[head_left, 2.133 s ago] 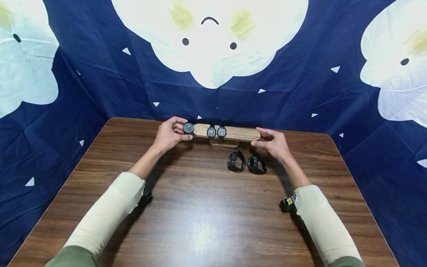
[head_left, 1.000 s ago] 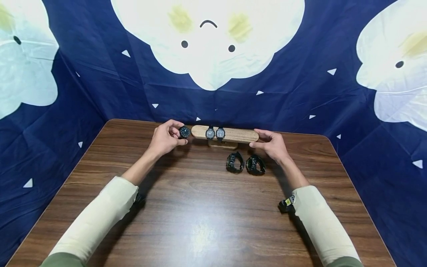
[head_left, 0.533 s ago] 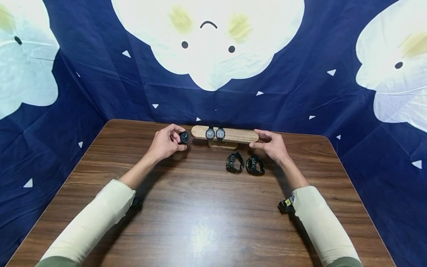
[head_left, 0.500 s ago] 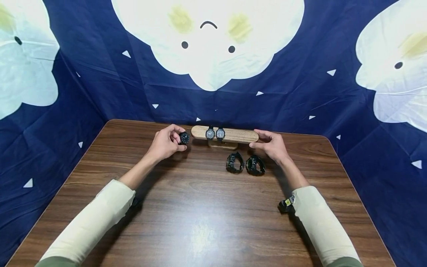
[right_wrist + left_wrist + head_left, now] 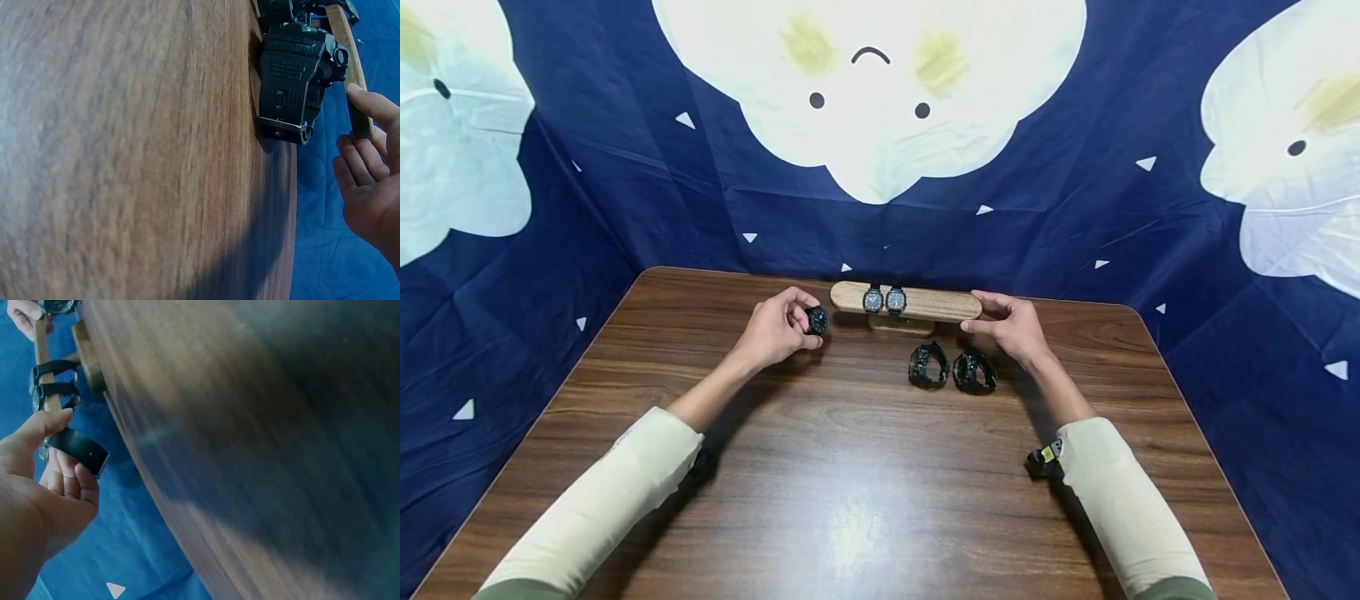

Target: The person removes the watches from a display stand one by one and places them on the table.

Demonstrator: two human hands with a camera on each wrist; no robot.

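Black and round-faced, a watch (image 5: 817, 320) is pinched between thumb and fingers of a person's left hand (image 5: 777, 328), just off the left end of a wooden stand (image 5: 936, 304). The right hand (image 5: 1017, 327) clasps the stand's opposite end between thumb and fingers. 2 square-faced watches (image 5: 872, 301) are strapped around it; 2 bulky watches (image 5: 917, 367) sit on the brown table (image 5: 850, 467) in front.

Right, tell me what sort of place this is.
Probably a screened-off recording space: a wooden table, blue cloth with white clouds around its back and sides, and a watch stand near the table's far edge.
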